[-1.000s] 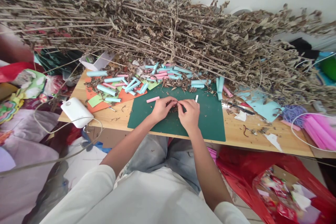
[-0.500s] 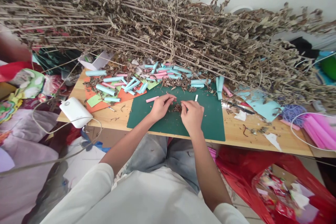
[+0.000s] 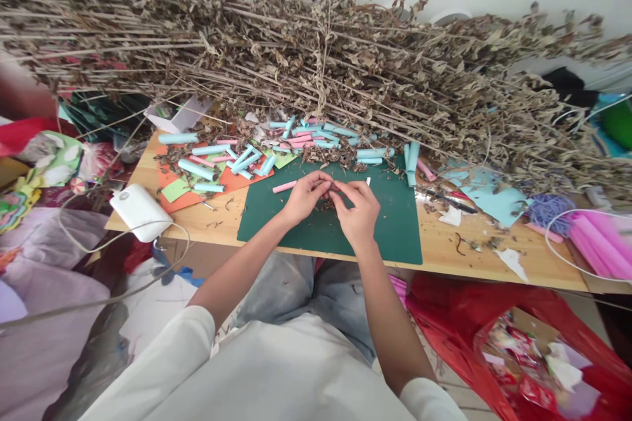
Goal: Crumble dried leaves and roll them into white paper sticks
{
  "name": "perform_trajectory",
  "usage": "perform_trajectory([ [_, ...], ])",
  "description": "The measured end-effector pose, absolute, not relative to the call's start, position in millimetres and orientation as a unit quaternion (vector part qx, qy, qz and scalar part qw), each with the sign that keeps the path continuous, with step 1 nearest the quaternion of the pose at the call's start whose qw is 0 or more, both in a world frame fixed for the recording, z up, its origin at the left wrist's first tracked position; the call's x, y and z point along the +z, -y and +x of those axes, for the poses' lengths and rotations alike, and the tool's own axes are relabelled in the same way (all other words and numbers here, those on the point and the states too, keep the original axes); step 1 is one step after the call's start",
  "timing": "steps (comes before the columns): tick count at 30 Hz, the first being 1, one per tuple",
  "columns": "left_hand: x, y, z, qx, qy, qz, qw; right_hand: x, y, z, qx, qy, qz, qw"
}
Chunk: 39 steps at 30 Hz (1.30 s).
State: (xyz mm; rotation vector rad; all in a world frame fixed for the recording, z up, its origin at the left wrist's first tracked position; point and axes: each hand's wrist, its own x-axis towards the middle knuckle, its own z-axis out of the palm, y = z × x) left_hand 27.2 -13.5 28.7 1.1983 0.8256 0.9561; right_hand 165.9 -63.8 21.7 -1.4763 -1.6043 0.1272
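Over the green cutting mat (image 3: 380, 230), my left hand (image 3: 307, 197) and my right hand (image 3: 357, 210) meet at the fingertips. Both are pinched closed around dark crumbled leaf bits (image 3: 332, 192), which the fingers partly hide. A pink paper tube (image 3: 285, 187) lies just left of my left hand. Beyond my right hand, a small white piece (image 3: 368, 181) shows on the mat. Blue paper tubes (image 3: 245, 160) and pink ones lie in a loose pile behind the mat, mixed with leaf scraps.
Dried leafy stalks (image 3: 296, 59) stretch across the back. A white power bank (image 3: 141, 212) with a cable sits at the table's left edge. Blue paper (image 3: 486, 194), purple string (image 3: 550, 212) and pink paper (image 3: 600, 243) lie right. A red bag (image 3: 444, 316) hangs below.
My right hand has moved left and slightly up, and its fingertips now meet those of my left hand. The gap between the hands has closed over the leaf bits.
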Motion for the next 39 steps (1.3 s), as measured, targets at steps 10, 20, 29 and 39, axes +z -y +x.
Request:
perform_trajectory([
  [10,28.9,20.4,29.8,0.417,-0.375,0.423,0.712,16.6,62.8,168.8,-0.084,0.693,-0.578,0.423],
  [20,21.5,23.9,23.0,0.399,-0.394,0.447,0.697,21.2,67.5,165.5,0.075,0.640,-0.612,0.459],
  [29,21.8,22.4,19.3,0.371,-0.426,0.618,0.546,25.8,70.1,168.9,0.111,0.645,-0.612,0.445],
  [39,34.0,18.2,16.5,0.291,-0.432,0.702,0.486,19.7,70.6,177.3,0.040,0.709,-0.602,0.365],
])
